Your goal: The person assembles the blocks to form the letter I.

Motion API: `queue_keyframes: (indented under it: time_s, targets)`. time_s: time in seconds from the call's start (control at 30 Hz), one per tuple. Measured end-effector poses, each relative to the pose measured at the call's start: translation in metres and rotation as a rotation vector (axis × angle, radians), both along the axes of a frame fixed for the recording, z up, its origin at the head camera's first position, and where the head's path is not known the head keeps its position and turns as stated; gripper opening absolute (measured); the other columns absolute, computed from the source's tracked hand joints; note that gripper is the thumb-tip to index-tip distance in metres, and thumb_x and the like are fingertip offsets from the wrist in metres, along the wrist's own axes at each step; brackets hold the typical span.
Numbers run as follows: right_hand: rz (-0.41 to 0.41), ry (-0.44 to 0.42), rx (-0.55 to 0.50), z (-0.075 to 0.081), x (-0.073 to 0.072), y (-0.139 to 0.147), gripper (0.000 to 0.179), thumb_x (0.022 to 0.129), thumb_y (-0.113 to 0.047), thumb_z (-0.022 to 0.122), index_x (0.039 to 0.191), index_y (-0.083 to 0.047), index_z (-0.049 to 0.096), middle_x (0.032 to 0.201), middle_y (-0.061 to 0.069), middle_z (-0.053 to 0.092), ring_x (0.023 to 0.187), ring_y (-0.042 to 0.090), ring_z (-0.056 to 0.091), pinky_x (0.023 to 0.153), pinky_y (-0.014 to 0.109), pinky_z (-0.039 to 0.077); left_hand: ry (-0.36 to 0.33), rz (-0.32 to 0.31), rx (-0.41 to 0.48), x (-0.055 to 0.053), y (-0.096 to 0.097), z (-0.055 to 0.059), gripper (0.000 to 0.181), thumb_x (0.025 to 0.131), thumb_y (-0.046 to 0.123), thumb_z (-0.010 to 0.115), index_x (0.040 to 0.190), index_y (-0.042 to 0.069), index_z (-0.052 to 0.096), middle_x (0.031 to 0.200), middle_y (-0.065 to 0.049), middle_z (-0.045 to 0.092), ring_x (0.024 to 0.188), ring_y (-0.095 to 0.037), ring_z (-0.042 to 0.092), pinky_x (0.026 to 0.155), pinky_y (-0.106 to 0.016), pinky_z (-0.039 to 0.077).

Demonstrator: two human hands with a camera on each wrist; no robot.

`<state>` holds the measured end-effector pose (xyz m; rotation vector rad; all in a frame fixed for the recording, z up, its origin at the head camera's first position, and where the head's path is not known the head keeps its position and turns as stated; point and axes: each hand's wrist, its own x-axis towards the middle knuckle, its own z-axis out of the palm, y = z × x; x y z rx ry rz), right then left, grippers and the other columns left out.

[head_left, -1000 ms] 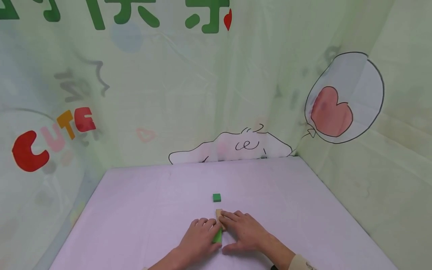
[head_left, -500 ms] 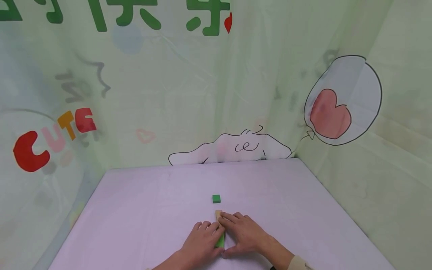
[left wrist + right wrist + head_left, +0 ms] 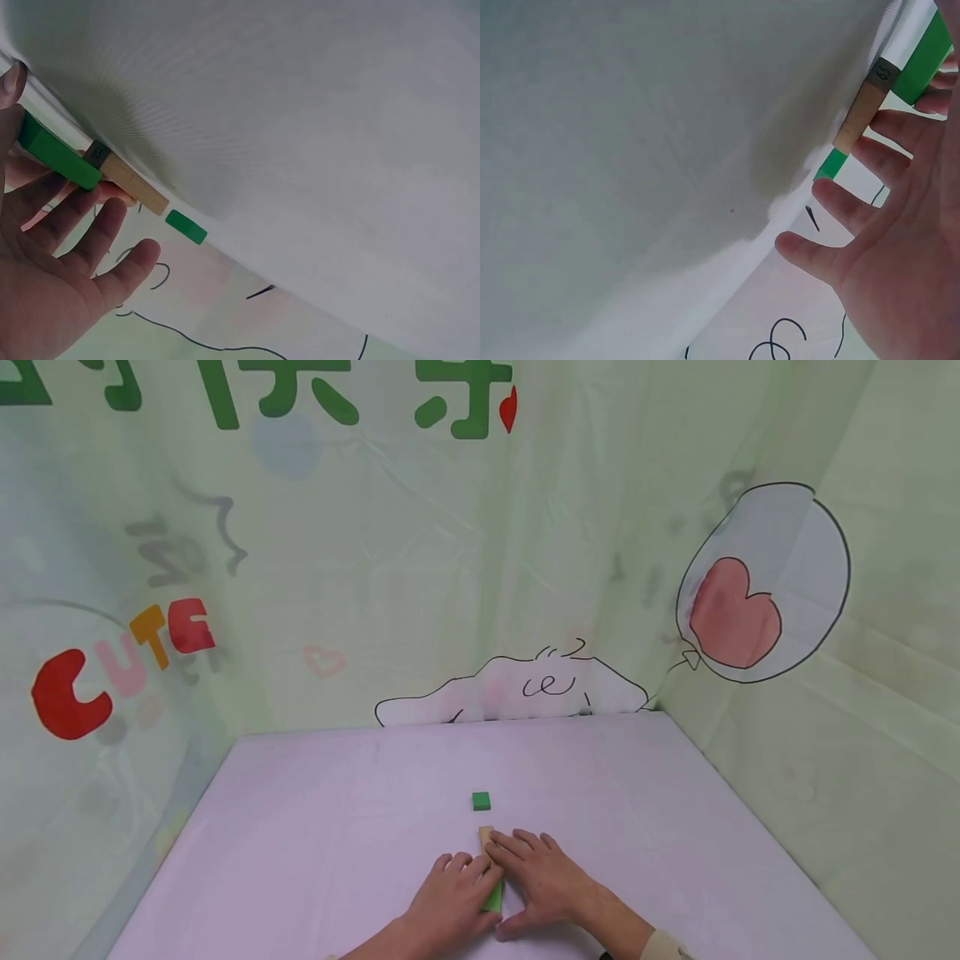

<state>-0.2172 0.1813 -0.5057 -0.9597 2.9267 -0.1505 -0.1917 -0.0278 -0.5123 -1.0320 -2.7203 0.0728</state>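
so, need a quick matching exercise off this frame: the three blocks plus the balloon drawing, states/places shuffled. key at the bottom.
Things
1. small green block
2. wooden block
3. long green block
4. balloon drawing

States and places
A. pinched by the left hand
B. on the backdrop, toward the right of the head view, with a heart inside
C. lies untouched on the table
D. tan, with one dark, marked end

Pairs: 1-C, 2-D, 3-A, 4-B
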Motion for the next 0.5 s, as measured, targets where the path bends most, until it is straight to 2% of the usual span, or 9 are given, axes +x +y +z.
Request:
queue_keyframes:
  time_s: [0.27, 0.5]
  targets:
    - [0.003, 0.009, 0.010, -0.0002, -0.0006, -0.0004, 0.112, 0.071, -0.088, 0.068, 0.158, -0.022, 0.044, 0.164, -0.001, 0.042, 0.145, 0.036, 0.045, 0.111, 0.066, 0.040, 0.036, -0.023, -0.027, 0.0039, 0.0013, 0.0006, 0.058, 0.093, 0.067, 0.062, 0.135, 0.026, 0.062, 0.128, 0.009, 0.062, 0.109, -0.014, 0.059, 0.093, -0.039, 0.053]
    - [-0.001, -0.004, -0.006, -0.0019, -0.0008, -0.0003, 0.113, 0.069, -0.085, 0.072, 0.158, -0.022, 0.044, 0.165, -0.001, 0.042, 0.144, 0.037, 0.046, 0.110, 0.067, 0.039, 0.048, -0.011, -0.045, 0.0013, 0.0016, -0.0025, 0.060, 0.092, 0.068, 0.063, 0.136, 0.027, 0.063, 0.127, 0.011, 0.063, 0.107, -0.014, 0.060, 0.093, -0.043, 0.053]
